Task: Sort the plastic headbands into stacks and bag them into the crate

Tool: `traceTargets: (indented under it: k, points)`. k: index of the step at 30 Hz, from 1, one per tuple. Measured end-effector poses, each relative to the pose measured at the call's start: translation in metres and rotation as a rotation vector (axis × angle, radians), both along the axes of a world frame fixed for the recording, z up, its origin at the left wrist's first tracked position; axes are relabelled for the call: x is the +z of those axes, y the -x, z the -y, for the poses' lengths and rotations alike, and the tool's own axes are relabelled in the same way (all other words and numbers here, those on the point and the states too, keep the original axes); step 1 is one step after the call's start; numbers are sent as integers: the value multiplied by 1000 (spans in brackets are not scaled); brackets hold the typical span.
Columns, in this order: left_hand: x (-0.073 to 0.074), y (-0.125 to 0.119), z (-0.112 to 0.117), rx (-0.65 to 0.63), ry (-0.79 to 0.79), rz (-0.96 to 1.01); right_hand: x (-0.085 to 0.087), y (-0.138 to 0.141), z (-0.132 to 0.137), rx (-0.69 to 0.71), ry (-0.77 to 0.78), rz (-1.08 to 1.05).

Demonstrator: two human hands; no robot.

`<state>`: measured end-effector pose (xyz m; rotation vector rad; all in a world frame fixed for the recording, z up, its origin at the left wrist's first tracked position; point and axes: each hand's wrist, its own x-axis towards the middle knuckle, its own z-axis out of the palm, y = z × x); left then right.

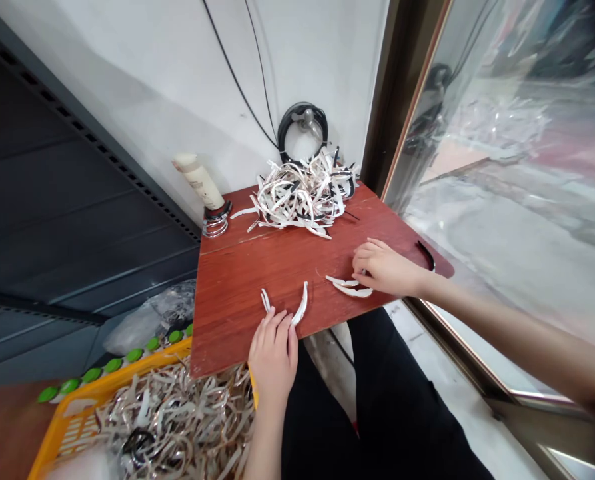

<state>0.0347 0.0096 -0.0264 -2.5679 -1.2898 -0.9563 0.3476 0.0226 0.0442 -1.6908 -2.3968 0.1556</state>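
Observation:
My left hand [273, 350] rests at the front edge of the red-brown board, fingers stretched out flat. Its fingertips touch a curved white strip [302, 304], while a thinner white strip [264, 300] pokes out beyond the other fingers. Over on the right, my right hand [381, 267] has its fingers bent together on the end of a curved white strip [350, 291]; the fingertips are partly hidden. A second slim strip lies just behind that one. At the back of the board is a tangled pile of white and black curved strips [297, 197].
The board [237, 280] meets a white wall, with a cable coil [302, 127] behind the pile. A cream bottle [200, 181] stands on stacked rings [215, 223]. A yellow crate [72, 420] full of strips sits lower left. A black curved strip [426, 255] lies near the right edge.

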Motion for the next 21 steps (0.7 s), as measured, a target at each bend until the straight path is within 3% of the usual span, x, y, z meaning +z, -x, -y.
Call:
traceTargets:
  k: [4,7,12,15,18,21]
  points:
    - [1,-1,0,1,-24,5,7,2,-6,-2,6,-29]
    - [1,-1,0,1,-35,11,15,7,-24,-90,-55,-92]
    - [-1,1,1,-1,-36,-2,25,22,-89,-389,-224,-348]
    - [0,2,1,-20,-45,-29,32,29,-132,-534,-287,-399]
    - [2,2,2,-27,-47,-31,36,33,-164,-648,-215,-454]
    - [4,2,4,-30,-34,4,37,34,-180,-657,-97,-738]
